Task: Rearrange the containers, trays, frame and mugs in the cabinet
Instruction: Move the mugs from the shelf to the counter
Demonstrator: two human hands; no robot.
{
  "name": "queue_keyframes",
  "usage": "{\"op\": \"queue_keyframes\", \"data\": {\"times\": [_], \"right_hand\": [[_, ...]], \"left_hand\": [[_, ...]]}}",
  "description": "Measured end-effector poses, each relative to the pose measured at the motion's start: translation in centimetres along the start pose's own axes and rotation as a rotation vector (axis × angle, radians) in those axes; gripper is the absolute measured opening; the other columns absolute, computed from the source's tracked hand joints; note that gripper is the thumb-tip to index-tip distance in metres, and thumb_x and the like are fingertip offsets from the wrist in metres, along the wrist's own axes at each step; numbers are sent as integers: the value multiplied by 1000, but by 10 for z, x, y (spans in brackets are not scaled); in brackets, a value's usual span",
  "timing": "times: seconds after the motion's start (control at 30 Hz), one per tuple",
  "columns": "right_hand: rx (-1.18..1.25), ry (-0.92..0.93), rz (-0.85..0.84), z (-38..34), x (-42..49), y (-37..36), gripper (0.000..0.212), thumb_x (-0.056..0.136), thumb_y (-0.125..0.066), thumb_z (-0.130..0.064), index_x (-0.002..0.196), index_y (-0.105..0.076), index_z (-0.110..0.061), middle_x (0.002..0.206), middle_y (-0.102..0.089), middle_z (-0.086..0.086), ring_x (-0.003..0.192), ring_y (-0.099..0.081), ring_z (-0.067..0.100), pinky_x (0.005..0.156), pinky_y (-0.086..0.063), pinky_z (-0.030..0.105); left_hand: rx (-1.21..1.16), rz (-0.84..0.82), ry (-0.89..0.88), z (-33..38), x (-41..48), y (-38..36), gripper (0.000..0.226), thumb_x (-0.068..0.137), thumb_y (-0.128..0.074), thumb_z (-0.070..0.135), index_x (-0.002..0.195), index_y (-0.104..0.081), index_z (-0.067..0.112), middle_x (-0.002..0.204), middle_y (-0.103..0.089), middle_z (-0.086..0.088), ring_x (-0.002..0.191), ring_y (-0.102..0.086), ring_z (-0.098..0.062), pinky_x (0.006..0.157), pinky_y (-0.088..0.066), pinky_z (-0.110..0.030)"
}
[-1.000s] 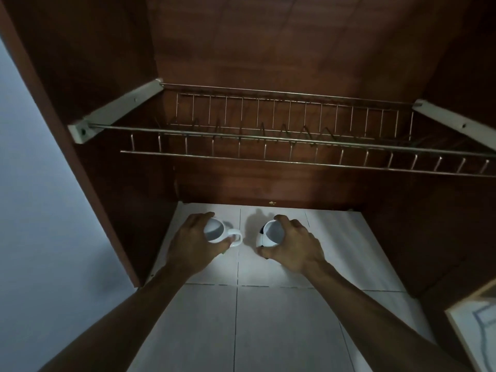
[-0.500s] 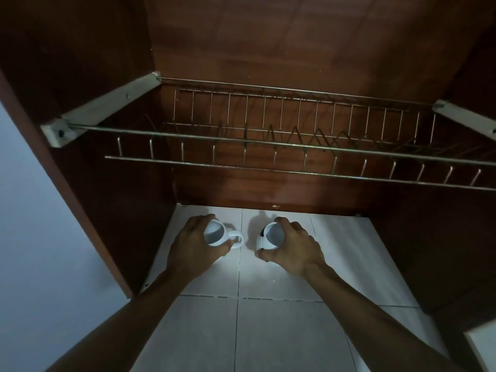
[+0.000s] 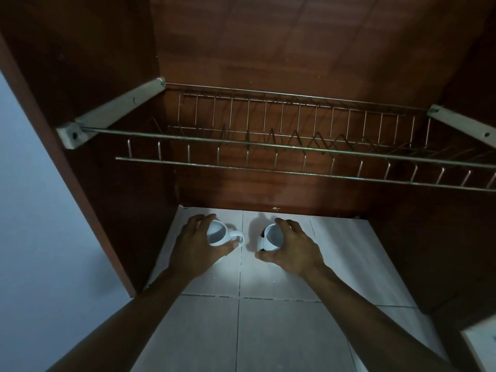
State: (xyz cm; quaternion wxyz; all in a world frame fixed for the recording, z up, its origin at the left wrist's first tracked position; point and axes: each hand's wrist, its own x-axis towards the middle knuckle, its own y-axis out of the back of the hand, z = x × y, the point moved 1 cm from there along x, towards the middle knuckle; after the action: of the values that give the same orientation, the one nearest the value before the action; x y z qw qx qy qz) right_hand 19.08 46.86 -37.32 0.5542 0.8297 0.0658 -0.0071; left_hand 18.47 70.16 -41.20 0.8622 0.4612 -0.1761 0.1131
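My left hand (image 3: 198, 247) grips a plain white ceramic mug (image 3: 218, 233), my right hand (image 3: 294, 251) a black-patched white mug (image 3: 269, 239); next, probably lifting both toward the metal wire rack (image 3: 268, 147) at twelve o'clock.

I see my left hand (image 3: 198, 245) curled round a plain white ceramic mug (image 3: 217, 233), its loop handle pointing right, next to my thumb. My right hand (image 3: 292, 248) grips a rounder white mug with black patches (image 3: 269, 237). The two mugs sit near each other without touching, mouths towards me, against the pale tiled surface (image 3: 268, 331). Above them a steel wire dish rack (image 3: 276, 149) spans the dark brown wooden cabinet (image 3: 268, 49) on a grey bracket (image 3: 118, 114) at each side.
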Motion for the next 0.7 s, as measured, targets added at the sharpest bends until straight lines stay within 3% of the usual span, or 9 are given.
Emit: {"op": "queue_keyframes", "data": {"times": [0.1, 0.17, 0.27, 0.47, 0.6, 0.7], "right_hand": [[16, -6, -23, -1, -1, 4, 108, 66, -71, -73, 151, -20, -31, 160, -24, -5, 140, -37, 23, 110, -40, 43], [38, -13, -37, -1, -2, 8, 111, 65, -72, -73, 152, -18, -30, 161, -20, -5, 143, -33, 23, 113, -37, 44], [35, -8, -30, -1, -6, 13, 108, 68, -72, -70, 152, -19, -30, 162, -19, -5, 144, -31, 23, 115, -34, 45], [24, 34, 39, -7, -18, 18, 106, 68, -72, -70, 153, -18, -33, 161, -23, -8, 144, -32, 23, 113, -36, 44], [9, 77, 61, -13, -32, 22, 99, 75, -69, -66, 153, -18, -31, 161, -21, -8, 145, -30, 22, 114, -34, 41], [7, 157, 126, -17, -46, 24, 95, 78, -69, -61, 153, -19, -32, 159, -26, -9, 141, -35, 20, 111, -39, 37]], "left_hand": [[-38, -36, 68, 10, 1, 9, 104, 57, -78, 69, 137, -49, 10, 136, -54, -9, 122, -51, -28, 105, -42, -41], [-4, -18, 51, 13, 1, 14, 105, 56, -81, 63, 138, -47, 8, 136, -55, -10, 123, -52, -29, 105, -39, -41], [56, 7, 4, 11, -4, 14, 104, 55, -78, 69, 132, -53, 4, 128, -61, -14, 115, -58, -33, 100, -44, -44], [131, -13, -54, 13, -8, 21, 104, 61, -46, 83, 133, -53, 9, 131, -59, -12, 120, -56, -31, 104, -44, -49], [168, 6, -153, 19, -16, 30, 91, 69, -49, 76, 128, -58, 8, 125, -63, -14, 114, -60, -34, 93, -50, -55], [229, -6, -224, 33, -23, 38, 81, 72, -56, 68, 134, -52, 17, 134, -57, -7, 121, -54, -28, 101, -45, -51]]}}
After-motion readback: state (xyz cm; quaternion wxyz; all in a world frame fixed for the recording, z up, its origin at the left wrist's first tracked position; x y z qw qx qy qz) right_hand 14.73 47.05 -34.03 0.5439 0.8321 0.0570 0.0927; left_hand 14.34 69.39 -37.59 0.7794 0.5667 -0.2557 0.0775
